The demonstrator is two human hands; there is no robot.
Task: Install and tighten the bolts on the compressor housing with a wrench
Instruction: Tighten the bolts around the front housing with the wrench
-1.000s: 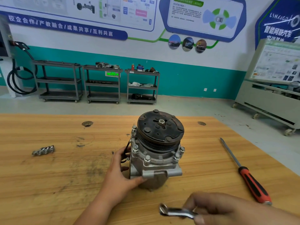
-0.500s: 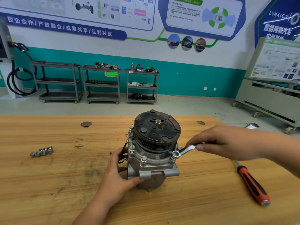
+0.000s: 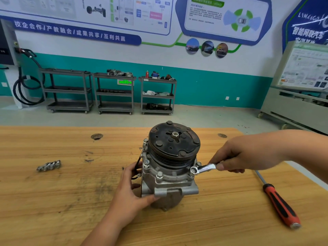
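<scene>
Two hands work at a compressor (image 3: 170,176) that stands upright near the middle of a wooden table (image 3: 53,201), well back from the near edge and closer to the far one. The left hand (image 3: 131,190) grips the housing's left side, thumb laid across the front lug, fingers curled round behind. The right hand (image 3: 243,157) pinches the shaft of a shiny steel wrench (image 3: 205,168), whose ring end sits over a bolt (image 3: 193,170) on the right of the housing's flange. Tabletop stretches from the wrench out to a screwdriver (image 3: 280,205) with a red-and-black handle, lying near the right edge. Loose bolts (image 3: 48,166) lie in a row well to the left. The housing is dull grey cast metal, lugged and stepped. On top sits a dark, round, worn clutch plate (image 3: 174,139) above a grooved pulley. The wood is scuffed and stained.
</scene>
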